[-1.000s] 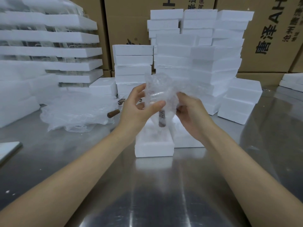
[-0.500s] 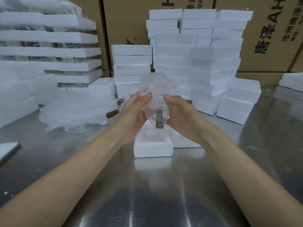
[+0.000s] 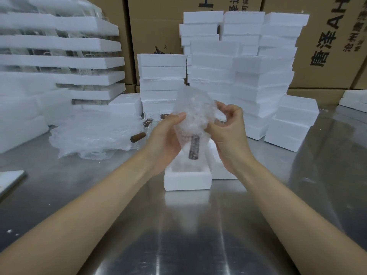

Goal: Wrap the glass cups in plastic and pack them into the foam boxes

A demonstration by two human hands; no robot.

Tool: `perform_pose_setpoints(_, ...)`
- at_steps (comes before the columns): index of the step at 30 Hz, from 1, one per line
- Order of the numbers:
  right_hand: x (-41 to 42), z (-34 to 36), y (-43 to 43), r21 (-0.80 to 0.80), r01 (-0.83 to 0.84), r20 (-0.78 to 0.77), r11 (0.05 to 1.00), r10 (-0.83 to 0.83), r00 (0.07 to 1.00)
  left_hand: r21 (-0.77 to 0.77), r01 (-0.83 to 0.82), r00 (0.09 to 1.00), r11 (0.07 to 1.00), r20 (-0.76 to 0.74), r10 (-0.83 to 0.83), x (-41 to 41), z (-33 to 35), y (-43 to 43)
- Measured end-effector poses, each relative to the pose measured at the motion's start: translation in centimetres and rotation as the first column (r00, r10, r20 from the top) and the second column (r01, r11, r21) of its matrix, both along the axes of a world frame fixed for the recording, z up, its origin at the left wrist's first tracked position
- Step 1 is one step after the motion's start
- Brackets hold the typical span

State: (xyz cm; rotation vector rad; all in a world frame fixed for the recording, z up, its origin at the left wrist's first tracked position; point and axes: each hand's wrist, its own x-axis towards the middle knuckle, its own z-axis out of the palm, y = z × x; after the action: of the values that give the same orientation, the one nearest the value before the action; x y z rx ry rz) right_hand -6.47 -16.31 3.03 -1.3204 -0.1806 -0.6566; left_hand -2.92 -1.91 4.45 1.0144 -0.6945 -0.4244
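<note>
Left hand [image 3: 164, 135] and right hand [image 3: 228, 133] grip a glass cup [image 3: 191, 128] nearly wrapped in plastic [image 3: 193, 102]; packing it into the foam box [image 3: 187, 181] remains

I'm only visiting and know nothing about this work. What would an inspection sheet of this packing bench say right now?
Surface: shiny steel table, with a few white crumbs at the left.
Job's things: bubble-wrapped glass cup with a dark handle, held over an open white foam box; unwrapped glass cups and a heap of clear bubble wrap lie behind, to the left.
Clutter: flat white board at the left edge.
Hands: left hand grips the wrapped cup; right hand pinches its wrap near the top.
Cables: nothing seen.
Surroundings: stacked white foam boxes; brown printed cardboard cartons behind.
</note>
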Motion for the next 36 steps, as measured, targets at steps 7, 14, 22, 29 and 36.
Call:
perform_pose_setpoints(7, -0.8, 0.5, 0.4, -0.027, -0.381, -0.2, 0.924, 0.369, 0.908, 0.143, -0.019, 0.994, 0.989, 0.106, 0.004, -0.3, -1.1, -0.8)
perform_pose_setpoints(14, -1.1, 0.9, 2.0, -0.393, 0.165, -0.078, 0.904, -0.212, 0.974, 0.202, -0.472, 0.826, 0.858, 0.443, 0.35, -1.0, -2.1, -1.3)
perform_pose_setpoints(22, -1.5, -0.3, 4.0, -0.501, -0.043, 0.005, 0.864, 0.053, 0.999, 0.091, -0.6, 0.798, 0.794, 0.137, 0.587, -0.4, -0.5, -0.4)
perform_pose_setpoints(29, -1.1, 0.0, 2.3, -0.487, 0.133, -0.013, 0.864, -0.159, 0.987, 0.11, -0.638, 0.696, 0.762, 0.506, 0.509, -0.4, 0.2, 0.3)
perform_pose_setpoints(36, -1.1, -0.8, 2.5, -0.742, 0.241, 0.162, 0.625, -0.182, 0.97, 0.07, -0.759, 0.56, 0.648, 0.579, 0.593, 0.0, -1.0, 0.2)
